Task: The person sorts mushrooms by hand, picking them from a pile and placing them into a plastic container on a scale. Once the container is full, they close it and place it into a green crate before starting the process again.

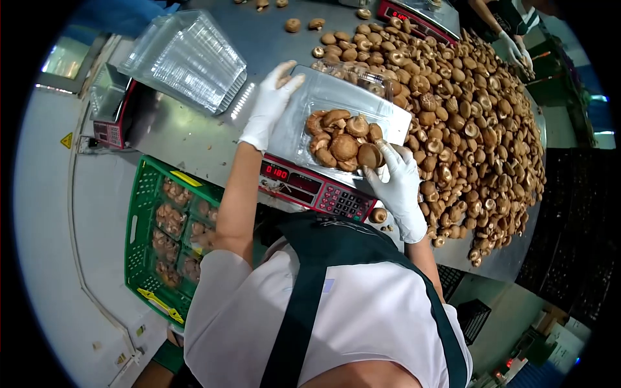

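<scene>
Crosswise lies the mushroom tray (336, 97); left hand (270, 107), fingers open, on it; right hand (400, 184) grips its corner.

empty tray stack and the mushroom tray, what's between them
Head view: bare steel table lies between the empty tray stack and the mushroom tray, plus the gloved left hand holding that tray's edge.

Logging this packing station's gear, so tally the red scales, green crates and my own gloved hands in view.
Red scales: 3
Green crates: 1
Gloved hands: 2, left hand and right hand
Total: 6
</scene>
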Demonstrator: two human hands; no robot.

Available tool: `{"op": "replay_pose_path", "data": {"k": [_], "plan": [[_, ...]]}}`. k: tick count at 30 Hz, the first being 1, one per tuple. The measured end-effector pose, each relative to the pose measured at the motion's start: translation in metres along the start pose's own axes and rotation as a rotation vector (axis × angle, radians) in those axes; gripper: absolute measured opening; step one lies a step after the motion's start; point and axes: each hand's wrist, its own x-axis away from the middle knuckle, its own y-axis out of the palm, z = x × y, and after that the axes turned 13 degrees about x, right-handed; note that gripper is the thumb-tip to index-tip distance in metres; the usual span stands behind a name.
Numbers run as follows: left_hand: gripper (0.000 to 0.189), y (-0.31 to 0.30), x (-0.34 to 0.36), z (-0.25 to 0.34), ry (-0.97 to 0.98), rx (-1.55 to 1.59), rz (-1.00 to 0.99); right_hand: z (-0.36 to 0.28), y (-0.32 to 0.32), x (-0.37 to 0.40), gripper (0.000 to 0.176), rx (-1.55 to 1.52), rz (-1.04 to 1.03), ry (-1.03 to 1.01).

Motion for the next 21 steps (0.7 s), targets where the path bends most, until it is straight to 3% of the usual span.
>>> {"op": "replay_pose_path", "data": {"k": [2, 5, 6, 8, 10, 12, 14, 16, 17, 18, 20, 21], "plan": [[0.049, 0.01, 0.001, 0.008, -0.143, 0.038, -0.027, 0.0, -0.002, 0.0, 0.056, 0.015, 0.015, 0.03], [0.052, 0.011, -0.011, -0.007, -0.218, 0.156, -0.094, -0.002, -0.001, -0.001, 0.049, -0.29, 0.196, 0.097], [0.052, 0.012, -0.015, -0.013, -0.217, 0.16, -0.107, 0.001, 0.004, -0.001, 0.046, -0.297, 0.164, 0.042], [0.054, 0.016, -0.022, -0.017, -0.291, 0.288, -0.155, 0.003, 0.015, 0.005, 0.044, 0.035, 0.039, -0.053], [0.054, 0.019, -0.022, -0.011, -0.291, 0.377, -0.189, 0.014, 0.016, 0.011, 0.042, -0.063, -0.007, 0.0], [0.053, 0.017, -0.019, -0.004, -0.158, 0.524, -0.181, 0.018, 0.005, 0.015, 0.04, -0.234, -0.036, 0.084], [0.054, 0.015, -0.007, 0.009, -0.088, 0.493, -0.158, 0.025, -0.006, 0.019, 0.035, -0.343, -0.057, 0.218], [0.056, 0.0, 0.011, 0.022, 0.058, 0.341, -0.332, 0.036, -0.005, 0.028, 0.028, -0.58, -0.036, 0.42], [0.047, -0.006, 0.023, 0.026, 0.045, 0.364, -0.383, 0.038, -0.01, 0.03, 0.025, -0.64, -0.055, 0.53], [0.047, -0.011, 0.035, 0.029, 0.04, 0.362, -0.389, 0.037, -0.019, 0.029, 0.028, -0.766, -0.182, 0.726], [0.038, -0.017, 0.059, 0.035, -0.164, -0.127, -0.426, 0.04, -0.019, 0.032, 0.031, -0.943, -0.125, 0.7], [0.038, -0.019, 0.071, 0.024, 0.026, -0.27, -0.396, 0.038, -0.022, 0.031, 0.036, -0.98, -0.149, 0.713]]}}
